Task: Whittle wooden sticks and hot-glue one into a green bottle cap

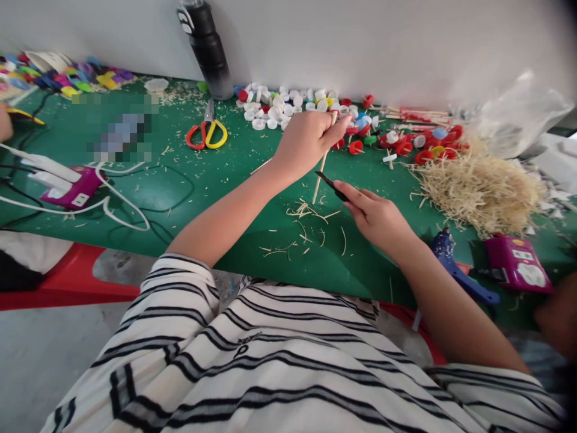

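My left hand (309, 141) grips the upper end of a thin wooden stick (320, 174), which slants down toward the green table (189, 186). My right hand (376, 216) holds a small black knife blade (331, 183), its tip against the stick's lower part. Fine wood shavings (306, 225) lie scattered on the table just below both hands. Behind my left hand sits a spread of white, red and coloured bottle caps (288, 105).
Red-and-yellow scissors (206, 132) and a black bottle (207, 48) stand at the back. A big heap of shavings (480, 186) lies right, with a purple power strip (516, 261) and blue glue gun (455, 270). Another purple strip with white cables (74, 189) is left.
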`<state>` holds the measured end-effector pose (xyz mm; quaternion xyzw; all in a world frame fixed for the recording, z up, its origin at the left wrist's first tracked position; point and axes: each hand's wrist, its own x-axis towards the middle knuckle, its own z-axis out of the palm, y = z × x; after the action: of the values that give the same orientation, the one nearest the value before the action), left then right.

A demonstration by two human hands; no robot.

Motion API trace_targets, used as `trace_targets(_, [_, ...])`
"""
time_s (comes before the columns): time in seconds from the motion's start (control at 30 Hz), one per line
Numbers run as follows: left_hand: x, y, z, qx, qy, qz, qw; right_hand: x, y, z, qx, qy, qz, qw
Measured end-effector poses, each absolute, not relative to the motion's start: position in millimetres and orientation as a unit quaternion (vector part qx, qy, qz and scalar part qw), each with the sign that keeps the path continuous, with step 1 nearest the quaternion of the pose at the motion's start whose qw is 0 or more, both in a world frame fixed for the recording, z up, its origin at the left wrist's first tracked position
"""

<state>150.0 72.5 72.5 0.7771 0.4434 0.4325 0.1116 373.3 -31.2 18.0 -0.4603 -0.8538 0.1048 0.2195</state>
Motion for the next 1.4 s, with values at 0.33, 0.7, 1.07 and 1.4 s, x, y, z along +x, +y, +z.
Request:
trace_targets(0.33, [156, 74, 70, 0.778, 0.441, 0.434, 0.111, 379, -32, 13, -0.444, -0.848, 0.152, 0.246])
trace_targets(0.7, [155, 76, 63, 0.77, 0.434, 0.46, 0.087, 377, -40, 22, -0.463, -0.839, 0.165, 0.233])
trace_targets(1.07, [157, 88, 50, 0.755, 0.424, 0.49, 0.094, 361, -34, 31, -0.468, -0.848, 0.13, 0.213])
trace_targets(1.4, [156, 83, 55, 0.758, 0.437, 0.478, 0.078, 375, -44, 22, -0.467, -0.84, 0.159, 0.225])
